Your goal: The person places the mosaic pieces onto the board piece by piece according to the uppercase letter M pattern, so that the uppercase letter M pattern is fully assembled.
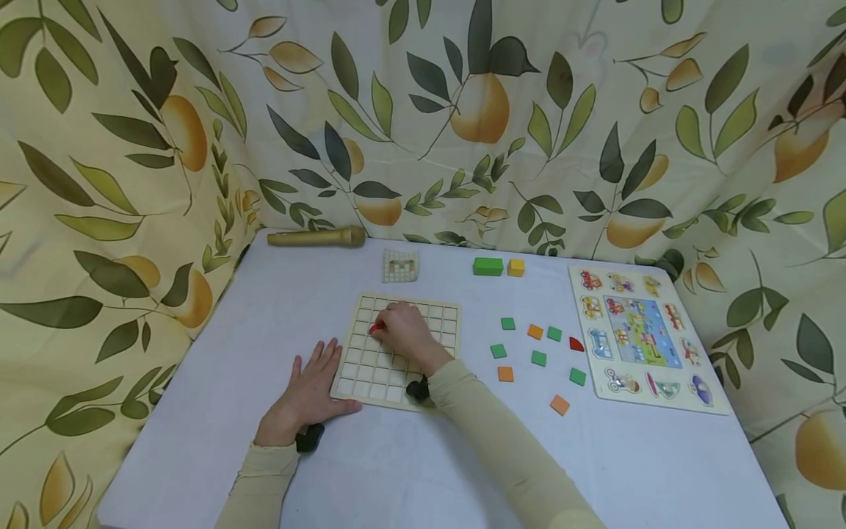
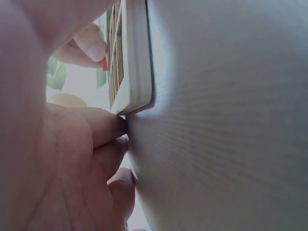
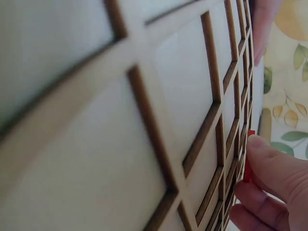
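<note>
A wooden grid board (image 1: pixel 370 373) lies on the white table. Over its upper left cells my right hand (image 1: pixel 405 332) pinches a small red piece (image 1: pixel 375 328) between thumb and fingers. The right wrist view shows that red piece (image 3: pixel 248 159) at the board's surface; whether it sits in a cell I cannot tell. My left hand (image 1: pixel 309 389) lies flat with fingers spread at the board's left edge, thumb along the near corner. In the left wrist view, its fingers (image 2: pixel 108 127) touch the table beside the board's corner (image 2: pixel 137 91).
Right of the board lie several green tiles (image 1: pixel 539 358), orange tiles (image 1: pixel 505 374) and a red quarter-round piece (image 1: pixel 576 344). Farther right is a picture puzzle board (image 1: pixel 598 367). Behind stand a green block (image 1: pixel 487 267), a yellow block (image 1: pixel 516 267), a patterned card (image 1: pixel 400 266) and a gold tube-shaped object (image 1: pixel 316 237).
</note>
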Demonstrator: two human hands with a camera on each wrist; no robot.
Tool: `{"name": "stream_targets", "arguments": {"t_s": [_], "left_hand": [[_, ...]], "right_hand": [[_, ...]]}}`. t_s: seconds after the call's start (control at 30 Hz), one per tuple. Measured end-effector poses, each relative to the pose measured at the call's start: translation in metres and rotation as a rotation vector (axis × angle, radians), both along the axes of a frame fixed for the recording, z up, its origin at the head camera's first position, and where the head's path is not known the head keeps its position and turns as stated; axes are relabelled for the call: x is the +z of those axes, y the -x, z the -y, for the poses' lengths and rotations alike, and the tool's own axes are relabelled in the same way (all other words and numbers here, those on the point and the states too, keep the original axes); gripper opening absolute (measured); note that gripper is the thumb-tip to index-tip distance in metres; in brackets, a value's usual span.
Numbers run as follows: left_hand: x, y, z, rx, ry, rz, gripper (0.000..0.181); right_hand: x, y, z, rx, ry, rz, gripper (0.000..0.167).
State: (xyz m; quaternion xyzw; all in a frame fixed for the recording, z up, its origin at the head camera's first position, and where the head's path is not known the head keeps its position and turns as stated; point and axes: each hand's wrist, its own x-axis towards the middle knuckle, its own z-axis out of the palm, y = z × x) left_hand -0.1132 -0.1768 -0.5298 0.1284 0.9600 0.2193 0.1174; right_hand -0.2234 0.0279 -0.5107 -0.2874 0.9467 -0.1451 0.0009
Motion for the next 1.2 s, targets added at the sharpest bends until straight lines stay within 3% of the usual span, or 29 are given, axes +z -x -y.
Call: {"name": "stream_targets", "arguments": {"t_s": [0.5, 0.67, 0.8, 1.03, 1.2], "left_hand": [[-0.002, 0.002, -0.007, -0.018, 0.008, 0.001, 0.113], [-0.002, 0.002, -0.008, -0.016, 0.016, 0.003, 0.114], [-0.001, -0.002, -0.005, -0.006, 0.020, 0.011, 0.116], [0.002, -0.005, -0.001, -0.001, 0.009, -0.007, 0.113], [0.001, -0.004, -0.001, -0.007, -0.006, -0.008, 0.113]], "right_hand": [[0.001, -0.003, 0.002, -0.102, -0.101, 0.031, 0.020], [0.003, -0.004, 0.002, -0.106, -0.112, 0.056, 0.028], [0.003, -0.006, -0.002, -0.069, -0.060, 0.082, 0.034], [0.015, -0.004, -0.040, 0.046, 0.082, 0.061, 0.036], [0.026, -0.004, -0.088, -0.019, 0.139, 0.096, 0.036]]}}
